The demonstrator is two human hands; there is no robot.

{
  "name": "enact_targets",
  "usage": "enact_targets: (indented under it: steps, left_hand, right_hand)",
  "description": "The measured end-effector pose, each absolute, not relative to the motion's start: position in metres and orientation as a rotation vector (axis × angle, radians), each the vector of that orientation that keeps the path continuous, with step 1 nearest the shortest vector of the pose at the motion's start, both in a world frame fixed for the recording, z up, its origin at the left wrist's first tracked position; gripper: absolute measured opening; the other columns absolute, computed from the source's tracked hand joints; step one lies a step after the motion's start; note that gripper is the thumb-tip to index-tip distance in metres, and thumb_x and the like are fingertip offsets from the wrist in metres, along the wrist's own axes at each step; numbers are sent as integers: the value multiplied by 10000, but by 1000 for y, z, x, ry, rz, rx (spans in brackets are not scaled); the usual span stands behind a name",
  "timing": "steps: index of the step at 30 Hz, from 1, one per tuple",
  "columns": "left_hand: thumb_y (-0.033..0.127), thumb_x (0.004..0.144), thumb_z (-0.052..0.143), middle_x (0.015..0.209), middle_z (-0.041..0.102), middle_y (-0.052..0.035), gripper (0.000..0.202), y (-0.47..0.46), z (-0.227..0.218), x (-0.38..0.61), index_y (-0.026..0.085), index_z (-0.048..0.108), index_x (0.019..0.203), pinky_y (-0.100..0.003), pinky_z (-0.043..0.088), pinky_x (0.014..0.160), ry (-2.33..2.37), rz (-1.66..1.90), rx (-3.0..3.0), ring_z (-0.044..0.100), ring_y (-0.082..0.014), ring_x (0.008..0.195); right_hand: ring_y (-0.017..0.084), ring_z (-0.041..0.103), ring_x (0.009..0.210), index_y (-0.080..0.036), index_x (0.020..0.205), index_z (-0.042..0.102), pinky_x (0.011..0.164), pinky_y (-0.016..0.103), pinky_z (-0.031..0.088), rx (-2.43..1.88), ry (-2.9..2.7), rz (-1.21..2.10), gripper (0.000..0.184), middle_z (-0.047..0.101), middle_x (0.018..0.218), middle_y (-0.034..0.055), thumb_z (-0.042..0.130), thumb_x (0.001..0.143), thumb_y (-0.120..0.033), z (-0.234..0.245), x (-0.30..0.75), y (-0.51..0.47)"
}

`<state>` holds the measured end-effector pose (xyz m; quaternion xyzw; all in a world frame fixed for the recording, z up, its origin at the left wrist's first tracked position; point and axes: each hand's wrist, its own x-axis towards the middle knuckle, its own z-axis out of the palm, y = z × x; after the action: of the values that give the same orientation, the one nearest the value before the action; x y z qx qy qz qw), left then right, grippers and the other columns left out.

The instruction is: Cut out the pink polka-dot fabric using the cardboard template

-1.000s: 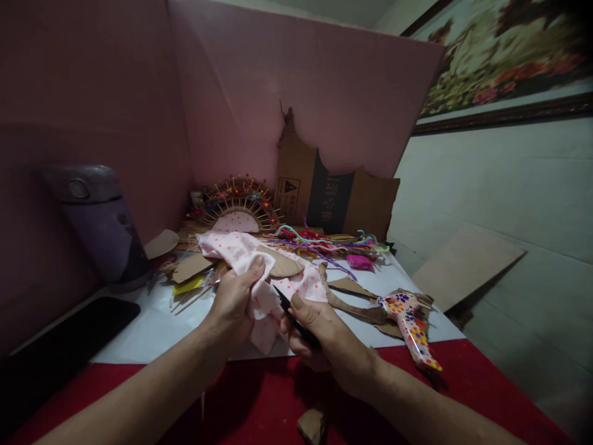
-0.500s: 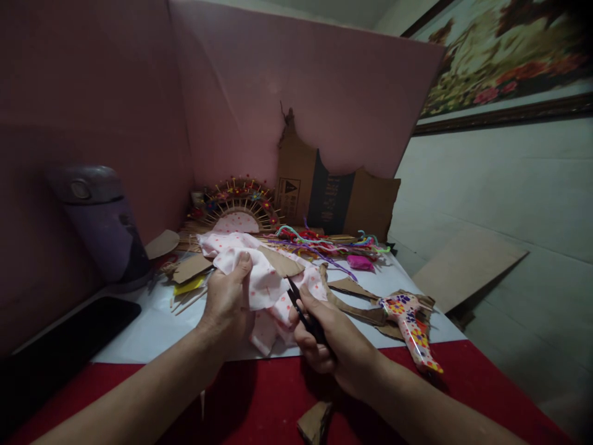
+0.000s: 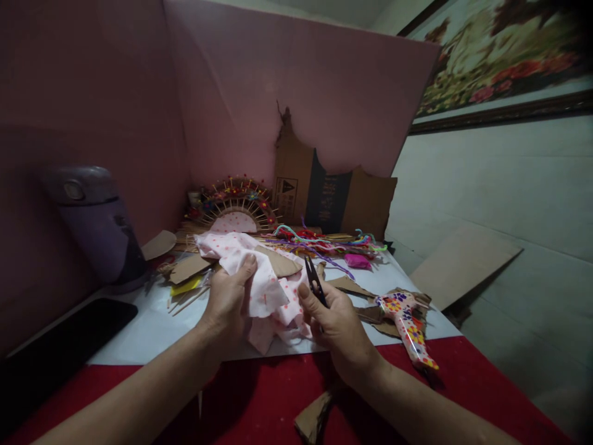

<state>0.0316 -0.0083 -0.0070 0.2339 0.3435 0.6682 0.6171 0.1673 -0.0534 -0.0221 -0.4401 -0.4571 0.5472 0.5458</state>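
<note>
My left hand [image 3: 228, 303] grips a bunched pink cloth with small red dots [image 3: 264, 287], thumb on top of the fabric. My right hand [image 3: 336, 324] is closed round small black scissors [image 3: 314, 281], whose blades point up and away just right of the cloth. Both hands are over the near edge of a white sheet [image 3: 152, 321] on a red table [image 3: 259, 402]. A brown cardboard cut-out [image 3: 280, 262] lies on the cloth just beyond my hands.
A flower-patterned glue gun [image 3: 410, 327] lies right of my right hand among cardboard scraps. Coloured yarn [image 3: 328, 241], a stick fan decoration [image 3: 236, 201] and a cardboard box [image 3: 333, 198] sit behind. A purple bottle [image 3: 99, 225] and black phone [image 3: 65, 340] are at left.
My right hand has swung the scissors from lying across the cloth to pointing upward at its right side. My left hand has shifted its hold a little on the cloth.
</note>
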Motion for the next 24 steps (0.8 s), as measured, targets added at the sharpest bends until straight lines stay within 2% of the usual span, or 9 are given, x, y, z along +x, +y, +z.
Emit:
enact_targets:
  steps: [4,12,18,24]
  left_hand:
    - [160,689,683,610,650,-24,147,-12,-11,35,124,616,814,-271,502,449,838,1442,726,579,-147,450]
    - [296,610,769,601,616,3,303,-17,-17,38,134,601,803,-234,459,437,845,1373,799,558,-127,468]
    - [276,581,784,602,621,2,292,-18,-12,37,139,598,760,-220,451,441,828,1423,768,564,-126,479]
    - [227,621,755,653,644,-12,255,-16,-10,36,138,602,805,-228,468,436,768,1446,724,576,-135,503]
  right_hand:
    - [34,305,415,-169,683,481,370,166,221,-1045,-1163,1181,386,415,533,-71,708,679,-481,-23,169,-52]
    - [65,340,464,-186,681,451,427,204,256,-1031,-1230,1233,346,429,556,-68,748,645,-360,-24,168,-53]
    - [98,404,539,-192,698,463,496,223,336,-1082,-1242,1198,324,456,612,-48,759,616,-295,-26,170,-52]
    - [94,401,547,-191,732,478,512,225,334,-1047,-1266,1192,319,468,634,-49,760,614,-280,-27,171,-52]
